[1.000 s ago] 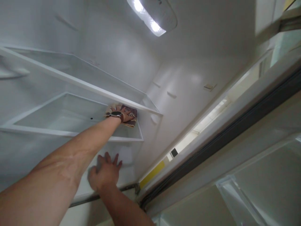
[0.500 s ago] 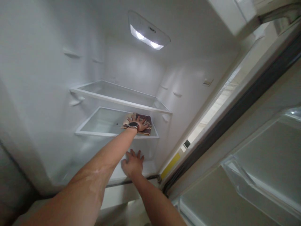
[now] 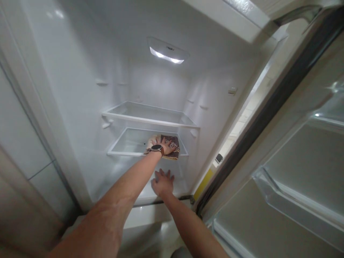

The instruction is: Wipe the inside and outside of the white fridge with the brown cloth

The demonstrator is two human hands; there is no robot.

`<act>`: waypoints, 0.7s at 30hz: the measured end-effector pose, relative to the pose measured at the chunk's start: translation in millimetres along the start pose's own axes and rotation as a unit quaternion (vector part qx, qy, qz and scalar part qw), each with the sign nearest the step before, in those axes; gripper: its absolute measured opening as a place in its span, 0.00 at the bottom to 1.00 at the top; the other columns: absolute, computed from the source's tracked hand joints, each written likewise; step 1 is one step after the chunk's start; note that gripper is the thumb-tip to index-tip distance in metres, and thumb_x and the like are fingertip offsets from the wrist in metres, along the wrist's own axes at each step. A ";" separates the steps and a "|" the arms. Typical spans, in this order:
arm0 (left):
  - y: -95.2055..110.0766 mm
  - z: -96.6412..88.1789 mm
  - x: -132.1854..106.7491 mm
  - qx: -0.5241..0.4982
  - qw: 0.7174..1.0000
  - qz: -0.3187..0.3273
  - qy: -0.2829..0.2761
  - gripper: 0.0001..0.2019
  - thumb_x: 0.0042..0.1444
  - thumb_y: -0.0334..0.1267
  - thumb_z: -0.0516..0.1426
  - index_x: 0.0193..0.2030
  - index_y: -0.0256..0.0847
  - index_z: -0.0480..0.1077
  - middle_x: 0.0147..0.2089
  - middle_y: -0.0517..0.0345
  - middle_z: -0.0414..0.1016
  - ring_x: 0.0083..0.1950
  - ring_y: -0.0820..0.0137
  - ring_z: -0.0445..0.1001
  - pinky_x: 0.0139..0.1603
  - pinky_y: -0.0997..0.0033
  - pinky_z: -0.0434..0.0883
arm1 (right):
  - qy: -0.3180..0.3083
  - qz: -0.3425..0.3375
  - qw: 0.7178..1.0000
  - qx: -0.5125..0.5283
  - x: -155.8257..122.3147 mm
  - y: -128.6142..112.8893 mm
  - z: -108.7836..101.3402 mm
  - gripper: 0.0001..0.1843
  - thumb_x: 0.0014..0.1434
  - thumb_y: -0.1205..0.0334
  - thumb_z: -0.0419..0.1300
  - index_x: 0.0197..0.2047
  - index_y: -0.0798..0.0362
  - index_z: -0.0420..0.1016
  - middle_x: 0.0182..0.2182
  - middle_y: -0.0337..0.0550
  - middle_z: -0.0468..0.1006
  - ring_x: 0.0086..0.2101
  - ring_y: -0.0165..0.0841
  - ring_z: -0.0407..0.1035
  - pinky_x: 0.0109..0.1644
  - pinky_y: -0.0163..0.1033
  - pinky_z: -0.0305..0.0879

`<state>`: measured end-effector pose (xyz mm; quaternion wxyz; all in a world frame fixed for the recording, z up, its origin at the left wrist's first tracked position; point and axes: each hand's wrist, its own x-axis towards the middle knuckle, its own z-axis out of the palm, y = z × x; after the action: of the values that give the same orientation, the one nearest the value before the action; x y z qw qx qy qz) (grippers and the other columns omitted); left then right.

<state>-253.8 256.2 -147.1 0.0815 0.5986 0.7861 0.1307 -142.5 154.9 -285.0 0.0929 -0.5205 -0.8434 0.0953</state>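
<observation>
The left hand (image 3: 167,146) lies open and flat on a soft, limp cloth (image 3: 172,147) spread on the shelf (image 3: 126,153) beneath it, best pinched by a fold, while the right hand (image 3: 162,183) rests open below.

We find open room left of the cloth (image 3: 168,145) on the lower shelf (image 3: 126,143); the upper shelf (image 3: 150,120) limits clearance above.

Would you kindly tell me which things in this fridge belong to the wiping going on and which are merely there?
In use:
- left hand, pressing flat on the cloth
- patterned cloth
- lower glass shelf beneath the cloth
- right hand, resting flat on the fridge floor

Merely there:
- upper glass shelf
- interior light
- door bins
</observation>
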 end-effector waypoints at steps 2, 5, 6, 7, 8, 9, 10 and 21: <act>-1.1 0.6 9.9 0.002 1.000 0.007 -0.001 0.44 0.53 0.76 0.43 0.76 0.66 0.52 0.81 0.62 0.40 0.79 0.35 0.33 0.70 0.22 0.35 | 0.007 -0.002 1.000 0.004 1.1 1.2 3.0 0.28 0.65 0.48 0.50 0.67 0.33 0.67 0.72 0.33 0.60 0.71 0.61 0.46 0.69 0.72 0.43; -1.8 3.1 27.6 -0.002 1.000 0.003 0.009 0.44 0.52 0.76 0.44 0.75 0.66 0.53 0.81 0.62 0.41 0.79 0.33 0.32 0.70 0.21 0.32 | 0.003 -0.003 1.000 0.000 2.7 2.6 6.5 0.28 0.66 0.47 0.49 0.68 0.32 0.65 0.72 0.33 0.60 0.71 0.60 0.45 0.69 0.73 0.43; -1.5 3.9 33.9 -0.004 1.000 0.002 0.012 0.44 0.53 0.75 0.44 0.75 0.66 0.53 0.81 0.61 0.41 0.79 0.33 0.32 0.70 0.21 0.31 | 0.001 -0.004 1.000 -0.001 3.2 2.9 7.2 0.29 0.66 0.47 0.49 0.68 0.32 0.65 0.72 0.33 0.59 0.71 0.60 0.44 0.69 0.73 0.43; -1.1 4.7 40.3 -0.006 1.000 0.001 0.016 0.44 0.53 0.75 0.45 0.75 0.65 0.54 0.81 0.61 0.41 0.79 0.33 0.32 0.70 0.22 0.31 | 0.000 -0.004 1.000 0.000 3.5 3.0 7.7 0.29 0.66 0.47 0.50 0.69 0.32 0.64 0.72 0.33 0.59 0.71 0.60 0.44 0.69 0.73 0.42; -0.5 5.2 46.7 -0.008 1.000 0.001 0.017 0.44 0.53 0.75 0.45 0.75 0.65 0.54 0.81 0.60 0.41 0.79 0.33 0.32 0.70 0.22 0.30 | -0.002 -0.004 1.000 0.003 3.7 3.1 7.9 0.29 0.66 0.46 0.50 0.69 0.32 0.64 0.73 0.33 0.58 0.72 0.60 0.43 0.69 0.73 0.42; 0.2 5.4 53.1 -0.009 1.000 0.003 0.017 0.44 0.53 0.75 0.44 0.76 0.64 0.54 0.81 0.60 0.41 0.79 0.33 0.33 0.71 0.23 0.30 | -0.004 -0.003 1.000 0.007 3.8 3.2 7.9 0.29 0.66 0.46 0.50 0.69 0.32 0.64 0.73 0.33 0.58 0.72 0.61 0.43 0.70 0.74 0.42; 0.8 5.3 59.5 -0.008 1.000 0.004 0.015 0.44 0.54 0.75 0.44 0.76 0.64 0.53 0.81 0.60 0.41 0.79 0.34 0.32 0.71 0.23 0.29 | -0.007 -0.002 1.000 0.010 3.6 3.2 7.8 0.29 0.66 0.46 0.50 0.70 0.32 0.63 0.73 0.33 0.58 0.72 0.61 0.42 0.70 0.74 0.42; 0.7 2.9 119.1 -0.009 1.000 0.011 0.009 0.44 0.55 0.75 0.45 0.76 0.63 0.54 0.81 0.56 0.41 0.78 0.30 0.31 0.67 0.16 0.33 | -0.009 -0.004 0.999 0.033 3.4 4.9 7.3 0.30 0.66 0.45 0.51 0.71 0.33 0.62 0.73 0.32 0.57 0.72 0.60 0.41 0.71 0.74 0.40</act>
<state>-284.5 371.4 -146.3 0.0783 0.6055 0.7786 0.1447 -141.6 159.6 -293.0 0.1028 -0.5128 -0.8428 0.1269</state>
